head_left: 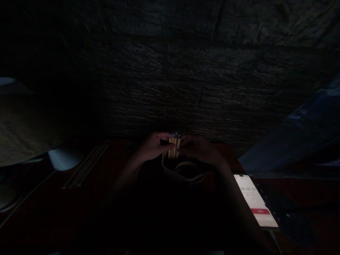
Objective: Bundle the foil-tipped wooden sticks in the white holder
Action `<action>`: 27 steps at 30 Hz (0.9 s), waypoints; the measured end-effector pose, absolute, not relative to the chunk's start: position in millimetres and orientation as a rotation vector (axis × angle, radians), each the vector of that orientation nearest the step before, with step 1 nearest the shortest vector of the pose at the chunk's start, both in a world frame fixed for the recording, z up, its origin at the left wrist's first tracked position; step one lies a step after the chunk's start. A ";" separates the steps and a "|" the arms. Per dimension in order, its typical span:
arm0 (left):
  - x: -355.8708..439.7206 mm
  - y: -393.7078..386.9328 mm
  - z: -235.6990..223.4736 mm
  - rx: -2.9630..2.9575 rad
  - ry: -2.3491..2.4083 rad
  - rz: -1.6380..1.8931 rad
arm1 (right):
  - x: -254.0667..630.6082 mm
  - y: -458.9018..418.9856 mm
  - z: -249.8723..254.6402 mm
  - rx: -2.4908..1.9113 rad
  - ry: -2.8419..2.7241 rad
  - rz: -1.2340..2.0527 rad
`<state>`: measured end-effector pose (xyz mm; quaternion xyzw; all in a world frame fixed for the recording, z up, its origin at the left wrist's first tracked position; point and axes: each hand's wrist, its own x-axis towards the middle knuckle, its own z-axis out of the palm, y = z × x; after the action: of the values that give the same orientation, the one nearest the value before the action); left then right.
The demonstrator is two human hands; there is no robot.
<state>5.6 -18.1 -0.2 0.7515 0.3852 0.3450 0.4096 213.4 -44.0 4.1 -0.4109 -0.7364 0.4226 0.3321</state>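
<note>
In the dim light, a bundle of slim, pale wooden sticks (174,148) stands upright between my two hands. Shiny, silvery bits show at its top; what they are I cannot make out. My left hand (155,146) grips the bundle from the left, thumb across its front. From the other side my right hand (199,148) closes on it, thumb near the front face. Just under the hands is a dark open container (170,171) with a paler rim and a curved band inside. Whether the lower ends of the sticks touch it is hidden in shadow.
Several long sticks (87,164) lie on the reddish-brown table (47,212) at the left. Beyond them are a brown printed package (21,131) and a thin cable. A lit phone (255,202) showing a timer lies at the right. A rough brick wall (164,71) rises behind.
</note>
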 end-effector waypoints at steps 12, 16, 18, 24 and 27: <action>7.6 -19.7 2.4 1.906 0.951 0.853 | 212.0 -42.9 1.7 -1.127 -1.985 0.978; 7.7 -20.1 3.4 1.910 0.952 0.856 | 211.0 -44.4 3.7 -1.138 -1.982 0.983; 7.4 -19.9 3.0 1.912 0.946 0.851 | 211.3 -44.8 4.1 -1.127 -1.981 1.004; 5.8 -19.2 1.3 1.910 0.950 0.847 | 214.0 -44.2 2.7 -1.098 -1.978 1.043; 5.4 -20.0 2.8 1.907 0.947 0.832 | 213.8 -45.8 5.1 -1.105 -1.966 1.064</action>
<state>5.4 -20.0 2.8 0.7591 0.3771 0.3310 0.4149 213.8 -45.8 5.1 -0.4200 -0.7474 0.4046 0.3185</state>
